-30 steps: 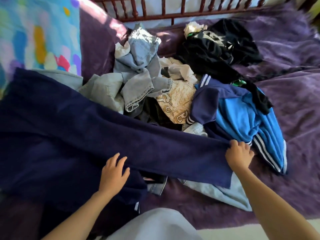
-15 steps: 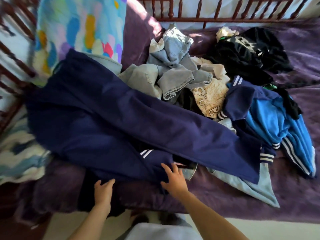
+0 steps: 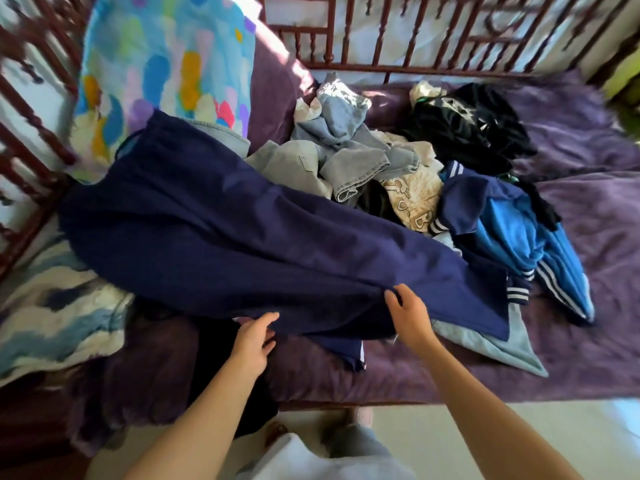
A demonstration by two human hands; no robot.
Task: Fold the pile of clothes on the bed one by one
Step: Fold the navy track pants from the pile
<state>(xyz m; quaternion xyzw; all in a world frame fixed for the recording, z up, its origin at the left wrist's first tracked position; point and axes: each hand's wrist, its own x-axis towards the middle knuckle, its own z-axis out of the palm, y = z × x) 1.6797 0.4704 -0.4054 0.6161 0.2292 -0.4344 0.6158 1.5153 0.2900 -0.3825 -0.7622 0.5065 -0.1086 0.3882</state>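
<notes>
Moved: the left grip (image 3: 254, 344) and the right grip (image 3: 412, 317) have both come up off the bed's near edge onto the lower edge of the navy trousers (image 3: 242, 237) since half a second ago.
Left grip: thumb over and fingers under the trousers' near edge, grasping it.
Right grip: lies on the trousers just right of the left one, with the cloth creased at the thumb; I cannot tell whether it pinches or only presses.
Navy trousers: spread slantwise across the bed, one end up against the colourful pillow (image 3: 166, 64) at the left, the other reaching right over the front of the pile.
Pile: mid-bed behind the trousers, with grey jeans (image 3: 346, 157) at the rear, a beige printed top (image 3: 412, 199) beside them, a blue striped jacket (image 3: 512, 233) to the right and black clothes (image 3: 464, 129) at the back right.
Pale blue garment (image 3: 495, 344): under the trousers' right end, with a corner poking toward the near edge.
Bed (image 3: 588, 237): purple cover, with dark red rails (image 3: 398, 39) at the back and left.
Blanket (image 3: 52, 317): blue and white, at the near left corner.
</notes>
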